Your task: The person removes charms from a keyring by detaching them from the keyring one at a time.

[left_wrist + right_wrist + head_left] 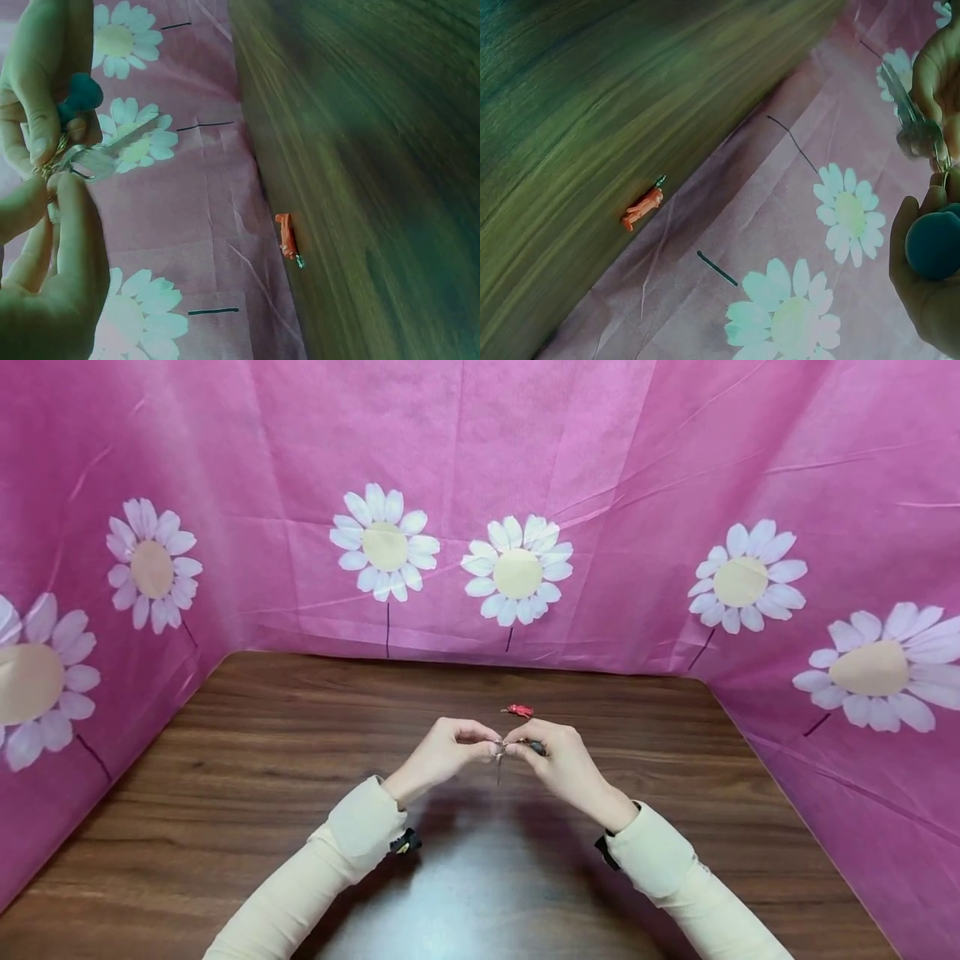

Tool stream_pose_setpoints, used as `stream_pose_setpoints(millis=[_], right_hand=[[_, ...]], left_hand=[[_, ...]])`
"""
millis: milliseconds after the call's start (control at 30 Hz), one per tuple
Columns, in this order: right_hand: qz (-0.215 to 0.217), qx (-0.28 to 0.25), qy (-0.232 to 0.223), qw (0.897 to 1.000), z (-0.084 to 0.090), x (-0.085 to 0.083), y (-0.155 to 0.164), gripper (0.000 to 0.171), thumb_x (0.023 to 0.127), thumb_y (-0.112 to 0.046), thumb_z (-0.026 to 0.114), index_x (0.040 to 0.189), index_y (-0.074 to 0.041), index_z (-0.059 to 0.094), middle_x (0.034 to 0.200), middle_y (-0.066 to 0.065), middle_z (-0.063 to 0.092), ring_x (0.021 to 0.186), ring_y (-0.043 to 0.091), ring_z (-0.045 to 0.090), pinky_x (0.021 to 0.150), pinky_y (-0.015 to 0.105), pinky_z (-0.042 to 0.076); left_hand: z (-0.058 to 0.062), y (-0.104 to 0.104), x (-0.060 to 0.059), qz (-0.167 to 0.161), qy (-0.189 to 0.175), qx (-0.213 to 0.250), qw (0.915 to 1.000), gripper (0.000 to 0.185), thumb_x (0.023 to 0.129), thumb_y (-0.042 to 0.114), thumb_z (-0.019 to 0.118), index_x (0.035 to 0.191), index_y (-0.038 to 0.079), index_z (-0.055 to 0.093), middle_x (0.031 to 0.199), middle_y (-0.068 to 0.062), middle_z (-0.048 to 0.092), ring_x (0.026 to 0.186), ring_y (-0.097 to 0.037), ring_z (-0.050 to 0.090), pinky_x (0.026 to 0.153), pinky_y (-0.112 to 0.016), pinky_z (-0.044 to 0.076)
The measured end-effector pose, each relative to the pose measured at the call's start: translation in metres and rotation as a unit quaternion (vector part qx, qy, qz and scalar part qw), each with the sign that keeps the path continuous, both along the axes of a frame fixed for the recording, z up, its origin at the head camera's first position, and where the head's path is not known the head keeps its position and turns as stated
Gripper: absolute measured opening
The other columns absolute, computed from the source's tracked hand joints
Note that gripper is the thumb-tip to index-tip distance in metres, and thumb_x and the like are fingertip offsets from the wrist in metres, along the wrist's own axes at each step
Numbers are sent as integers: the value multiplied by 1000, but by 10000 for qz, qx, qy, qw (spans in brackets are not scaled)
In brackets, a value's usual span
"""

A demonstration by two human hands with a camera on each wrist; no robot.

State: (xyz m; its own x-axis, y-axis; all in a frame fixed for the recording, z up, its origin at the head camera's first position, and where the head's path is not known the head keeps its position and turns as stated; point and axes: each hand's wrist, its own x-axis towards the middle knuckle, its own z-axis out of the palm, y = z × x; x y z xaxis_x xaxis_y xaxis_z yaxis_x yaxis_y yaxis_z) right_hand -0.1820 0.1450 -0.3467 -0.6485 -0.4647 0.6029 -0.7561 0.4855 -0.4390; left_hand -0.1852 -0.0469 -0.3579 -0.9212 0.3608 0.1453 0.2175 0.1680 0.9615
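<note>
Both hands meet above the middle of the table. My left hand (442, 756) pinches a key ring between thumb and fingertips, and silvery keys (97, 159) hang from it. Opposite it, my right hand (562, 764) pinches the gold-coloured chain (56, 159) of a keychain right at the ring. A dark teal rounded fob (934, 244) on that chain lies against the right fingers. The fingertips partly hide the ring, and I cannot tell whether the chain is linked to it. Beyond the hands, a small red figure charm (519, 711) with a metal clasp lies on the table.
The dark wood-grain table (315, 718) is bordered at the back and both sides by a pink cloth (285, 435) printed with white daisies. Dark wrist straps (406, 842) show at the cream sleeves.
</note>
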Motion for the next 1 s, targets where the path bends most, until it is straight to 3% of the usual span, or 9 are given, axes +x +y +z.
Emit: stream_pose_setpoints(millis=[100, 200, 333, 500, 600, 733, 867, 1000], right_hand=[[77, 32, 147, 9999, 0, 0, 1, 11, 74, -8, 72, 84, -13, 69, 78, -5, 66, 66, 4, 56, 58, 21, 46], [45, 38, 41, 10000, 0, 0, 2, 13, 74, -7, 73, 84, -12, 69, 79, -5, 66, 66, 3, 55, 58, 20, 45], [-164, -48, -704, 9974, 4, 1, 2, 11, 76, -10, 72, 87, -12, 70, 77, -3, 67, 61, 4, 52, 53, 21, 44], [-350, -539, -2200, 9734, 6, 3, 5, 13, 80, -13, 70, 92, -8, 69, 78, 6, 68, 60, 7, 55, 54, 25, 51], [-341, -798, -2753, 9574, 6, 1, 6, 14, 81, -13, 69, 93, -6, 68, 78, 14, 66, 61, 7, 57, 56, 26, 54], [-271, -957, -3038, 9475, 5, 0, 7, 14, 82, -13, 67, 92, -3, 67, 77, 17, 64, 59, 6, 55, 56, 24, 52], [-162, -1055, -3229, 9404, 2, -1, 6, 15, 83, -14, 67, 93, -3, 65, 72, 10, 60, 56, 8, 53, 50, 23, 47], [0, -1282, -3485, 9285, -1, -1, 6, 17, 83, -15, 66, 94, -1, 65, 69, 13, 57, 55, 10, 51, 47, 23, 43]], left_hand=[[-1, 0, -1, 23, 86, -205, 9997, 13, 81, 7, 66, 92, 1, 68, 86, -13, 69, 79, -23, 64, 77, -41, 53], [0, 2, -1, 310, 417, -576, 9970, 8, 80, 9, 68, 87, 5, 69, 81, -8, 69, 74, -15, 62, 72, -33, 52], [0, 5, 0, 876, 786, -784, 9900, 4, 79, 11, 70, 82, 9, 70, 77, -3, 69, 66, -7, 58, 60, -21, 45], [-1, 9, 0, 1092, 926, -405, 9889, 6, 79, 9, 69, 82, 4, 68, 78, -6, 70, 68, -7, 60, 60, -20, 46], [-1, 9, 0, 1158, 931, -172, 9888, 6, 79, 7, 69, 82, 2, 67, 78, -9, 71, 68, -6, 61, 61, -19, 48], [12, 10, 9, 1199, 923, -40, 9885, 3, 78, 1, 68, 81, -1, 67, 79, -14, 70, 70, -10, 63, 63, -18, 49], [28, 10, 21, 1162, 775, 89, 9902, 4, 79, -3, 64, 82, -6, 65, 80, -20, 69, 72, -20, 64, 62, -17, 48], [23, 10, 21, 1195, 631, 329, 9903, 4, 80, -2, 64, 82, -6, 65, 80, -22, 68, 71, -17, 63, 62, -18, 48]])
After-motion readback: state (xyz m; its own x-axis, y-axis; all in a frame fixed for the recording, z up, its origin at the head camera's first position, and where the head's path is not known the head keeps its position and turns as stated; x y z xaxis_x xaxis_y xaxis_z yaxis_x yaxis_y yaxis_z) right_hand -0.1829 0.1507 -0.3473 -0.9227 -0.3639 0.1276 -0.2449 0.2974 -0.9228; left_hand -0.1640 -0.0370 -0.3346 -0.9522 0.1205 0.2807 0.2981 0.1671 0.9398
